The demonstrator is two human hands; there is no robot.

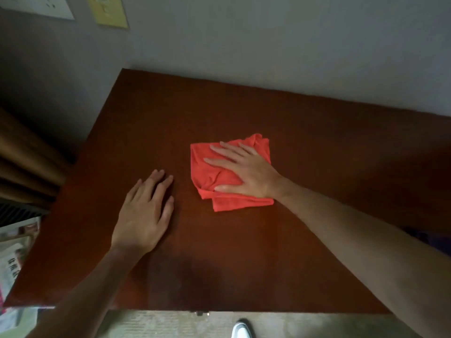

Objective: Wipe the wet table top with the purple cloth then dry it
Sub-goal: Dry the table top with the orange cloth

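Note:
A folded cloth [207,172] lies near the middle of the dark brown wooden table top [317,147]; it looks orange-red in this light, not purple. My right hand [246,172] rests flat on the cloth, palm down, fingers spread and pointing left. My left hand [146,211] lies flat on the bare wood to the left of the cloth, fingers apart, holding nothing. No wet patches show on the wood.
A grey wall [268,45] runs along the table's far edge, with papers [107,11] pinned at upper left. Brown curtains [22,162] hang at the left. Printed papers [14,252] lie below the table's left edge. A white shoe [240,330] shows below the near edge.

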